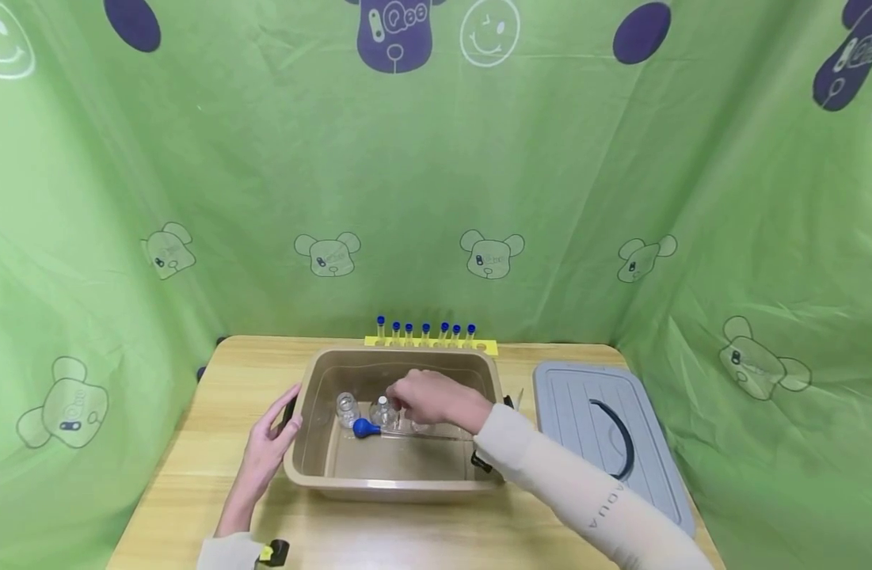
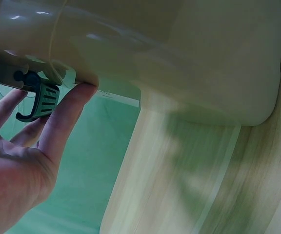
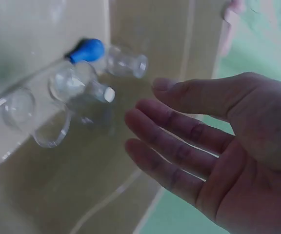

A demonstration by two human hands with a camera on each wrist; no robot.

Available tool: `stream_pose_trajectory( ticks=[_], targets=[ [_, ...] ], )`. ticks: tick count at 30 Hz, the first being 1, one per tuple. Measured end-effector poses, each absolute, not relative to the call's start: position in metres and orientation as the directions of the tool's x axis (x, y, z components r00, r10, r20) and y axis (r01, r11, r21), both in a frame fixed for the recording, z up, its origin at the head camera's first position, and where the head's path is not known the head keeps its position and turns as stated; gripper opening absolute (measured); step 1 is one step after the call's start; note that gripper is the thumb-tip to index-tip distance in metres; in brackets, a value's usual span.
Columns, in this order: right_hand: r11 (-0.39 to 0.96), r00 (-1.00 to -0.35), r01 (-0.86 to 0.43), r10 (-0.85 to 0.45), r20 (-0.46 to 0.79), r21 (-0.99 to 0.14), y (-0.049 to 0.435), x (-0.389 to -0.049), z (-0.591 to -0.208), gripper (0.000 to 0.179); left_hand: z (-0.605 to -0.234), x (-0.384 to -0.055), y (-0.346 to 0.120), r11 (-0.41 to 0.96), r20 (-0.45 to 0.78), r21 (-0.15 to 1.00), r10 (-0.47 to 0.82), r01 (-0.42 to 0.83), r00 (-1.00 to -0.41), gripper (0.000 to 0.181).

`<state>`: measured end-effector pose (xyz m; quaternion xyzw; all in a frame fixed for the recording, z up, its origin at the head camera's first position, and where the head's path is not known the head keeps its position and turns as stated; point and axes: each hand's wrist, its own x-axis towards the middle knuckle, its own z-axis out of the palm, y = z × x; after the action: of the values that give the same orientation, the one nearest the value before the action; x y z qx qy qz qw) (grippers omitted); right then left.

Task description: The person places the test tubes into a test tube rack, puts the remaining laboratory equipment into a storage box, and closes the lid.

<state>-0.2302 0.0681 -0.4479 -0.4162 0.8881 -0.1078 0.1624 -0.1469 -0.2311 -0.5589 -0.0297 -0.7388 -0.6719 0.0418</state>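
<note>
Inside a brown plastic box (image 1: 396, 484) lie a small clear glass bottle (image 1: 347, 409), a rounded glass flask (image 3: 72, 83) with a white stopper, and a dropper with a blue rubber bulb (image 1: 365, 428) and a long clear tube. Another clear round-rimmed glass vessel (image 3: 52, 144) is beside the flask, partly hidden by the hand in the head view. My right hand (image 1: 432, 396) hovers over the glassware, its fingers loosely bent and empty. At the box's left end, my left hand (image 1: 264, 451) touches the wall with extended fingers around the black latch (image 2: 45, 97).
Behind the box, a yellow rack (image 1: 489, 347) holds several blue-capped tubes (image 1: 426, 332). On the right lies a grey lid (image 1: 581, 404) with a dark handle (image 1: 624, 435). Green curtains (image 1: 407, 158) surround the wooden table (image 1: 364, 534) at the back and sides.
</note>
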Motion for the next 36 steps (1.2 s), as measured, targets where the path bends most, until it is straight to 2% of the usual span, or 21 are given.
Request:
stream_pose_trajectory(
  ticks=[10,15,19,23,30,36],
  targets=[
    [0.644,-0.665,-0.664,-0.741,-0.092,-0.38,0.104,-0.231,-0.418,0.014,-0.559,-0.146,-0.233,0.092,0.111,0.99,-0.022,0.108,-0.994,0.052],
    [0.683,-0.738,-0.605,-0.674,-0.033,-0.409,0.122,-0.234,-0.416,0.015,-0.558,-0.145,-0.232,0.102,0.124,0.987,-0.015,0.122,-0.992,0.051],
    [0.675,-0.797,-0.545,-0.601,0.058,-0.497,0.144,-0.242,-0.415,0.018,-0.557,-0.145,-0.231,0.1,0.121,0.988,-0.008,0.119,-0.993,0.052],
    [0.679,-0.845,-0.507,-0.512,0.151,-0.531,0.171,-0.252,-0.417,0.025,-0.556,-0.145,-0.231,0.084,0.108,0.991,-0.01,0.107,-0.994,0.052],
    [0.743,-0.935,-0.355,-0.267,0.236,-0.567,0.216,-0.268,-0.444,0.038,-0.558,-0.146,-0.231,0.08,0.111,0.991,-0.011,0.109,-0.994,0.052],
    [0.788,-0.962,-0.247,-0.13,0.24,-0.565,0.24,-0.269,-0.49,0.044,-0.56,-0.145,-0.231,0.084,0.119,0.989,-0.01,0.118,-0.993,0.051]
  ],
)
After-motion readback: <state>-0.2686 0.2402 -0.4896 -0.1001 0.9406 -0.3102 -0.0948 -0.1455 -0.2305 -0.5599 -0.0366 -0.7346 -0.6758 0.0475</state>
